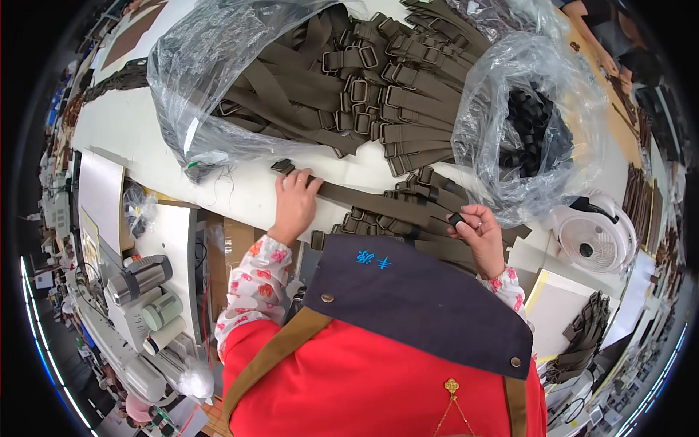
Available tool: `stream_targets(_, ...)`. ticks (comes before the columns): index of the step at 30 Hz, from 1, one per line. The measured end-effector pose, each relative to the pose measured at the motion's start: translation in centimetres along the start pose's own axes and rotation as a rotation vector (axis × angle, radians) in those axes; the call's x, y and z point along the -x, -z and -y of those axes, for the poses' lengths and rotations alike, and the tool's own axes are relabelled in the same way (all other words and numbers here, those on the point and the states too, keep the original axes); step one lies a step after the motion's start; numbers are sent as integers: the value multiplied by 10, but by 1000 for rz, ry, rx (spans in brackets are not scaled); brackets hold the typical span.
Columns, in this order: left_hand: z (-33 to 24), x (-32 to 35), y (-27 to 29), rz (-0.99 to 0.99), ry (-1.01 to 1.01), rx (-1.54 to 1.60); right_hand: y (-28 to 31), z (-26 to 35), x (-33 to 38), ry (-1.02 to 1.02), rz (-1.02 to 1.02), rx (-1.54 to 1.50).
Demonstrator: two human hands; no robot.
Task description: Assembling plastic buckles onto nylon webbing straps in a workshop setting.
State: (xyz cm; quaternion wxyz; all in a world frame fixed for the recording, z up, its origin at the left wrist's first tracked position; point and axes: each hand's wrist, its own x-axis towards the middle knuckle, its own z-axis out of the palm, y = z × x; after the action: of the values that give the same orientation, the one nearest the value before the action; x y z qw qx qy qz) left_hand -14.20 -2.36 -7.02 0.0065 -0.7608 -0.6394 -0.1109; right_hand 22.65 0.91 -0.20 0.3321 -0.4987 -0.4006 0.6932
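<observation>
An olive-brown webbing strap [371, 202] runs across the near side of the white table, a dark metal buckle [282, 167] at its left end. My left hand [295, 207] is closed on the strap just beside that buckle. Between thumb and fingers of my right hand [480, 234] is a small black loop [456, 219], close to the strap's right part. Below the strap lie several more buckled straps [360, 221], partly covered by my apron. Whether the held strap passes through the black loop cannot be made out.
A pile of buckled straps [419, 105] lies beyond my hands, partly inside a clear plastic bag [189, 95]. Another plastic bag [477, 116] holds many black loops [535, 131]. At right stands a white fan [593, 237]; at left, a steel thermos [142, 278]. Another person's arm [593, 40] shows far right.
</observation>
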Motion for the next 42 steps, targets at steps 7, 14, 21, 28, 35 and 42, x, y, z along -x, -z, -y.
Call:
stream_targets(7, -91, -50, -2, 159, -274, 604, -7, -3, 3, -12, -84, -63)
stream_targets(14, -112, -75, -15, 337, -399, 593, 1, -14, 8, 8, -154, -220)
stream_targets(21, -97, -83, -1, 411, -312, 798, -1, -19, 8, 45, -200, -278)
stream_targets(28, -127, -95, 53, 87, -582, 623, -11, 10, 16, -18, -82, -451)
stream_targets(35, -136, -90, 60, -99, -682, 577, -12, 18, 27, -67, -2, -436)
stream_targets(42, -142, -80, 57, -280, -717, 585, -10, 17, 34, -118, 18, -232)
